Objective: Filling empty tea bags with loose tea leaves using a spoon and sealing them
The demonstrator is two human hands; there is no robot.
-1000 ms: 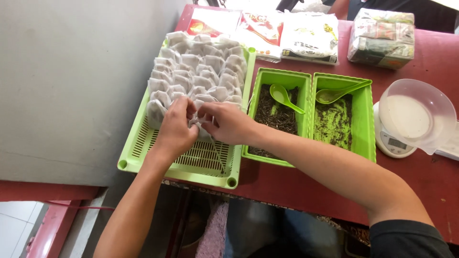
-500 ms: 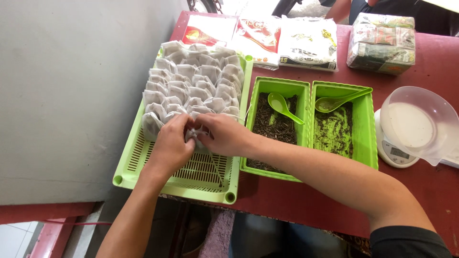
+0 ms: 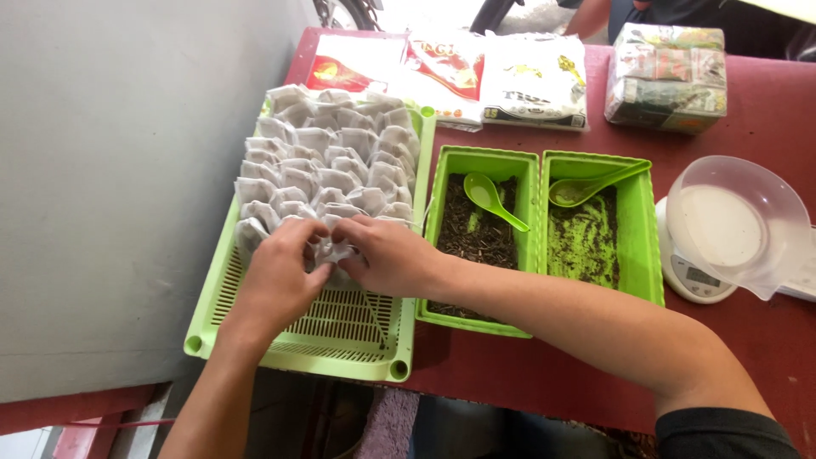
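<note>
Grip: the left hand (image 3: 276, 276) and right hand (image 3: 387, 255) meet fingertip to fingertip, both pinched shut on one small white sachet (image 3: 330, 251), soft and crumpled like filter paper; I cannot quite tell which fingers carry the hold, since they overlap.

Sachet's place: it sits at the near edge of the packed rows, just above the bare slotted floor of the tray.

Behind the grip: rows of filled sachets (image 3: 331, 153), pale, puffy and roughly square, overlapping like shingles and covering the far part of the tray.

Under the grip: a lime-green plastic tray (image 3: 340, 340), rectangular, with a ribbed, slotted base and round corner posts; the left wrist crosses its near rim.

Right of the grip: a green plastic tub (image 3: 442, 310) holding dark, crumbly loose leaf, with a glossy green spoon (image 3: 493, 200) lying in it; the right forearm passes over its near corner.

Further right: a second green tub (image 3: 642, 246) with a finer, greenish-dark mix and another spoon (image 3: 586, 187) leaning on its rim.

Far right: a translucent round plastic bowl (image 3: 735, 221) tilted on a small white scale (image 3: 693, 276).

Beyond the tray: flat printed packets (image 3: 531, 81) and a wrapped block (image 3: 667, 76) on the red tabletop (image 3: 510, 374).
</note>
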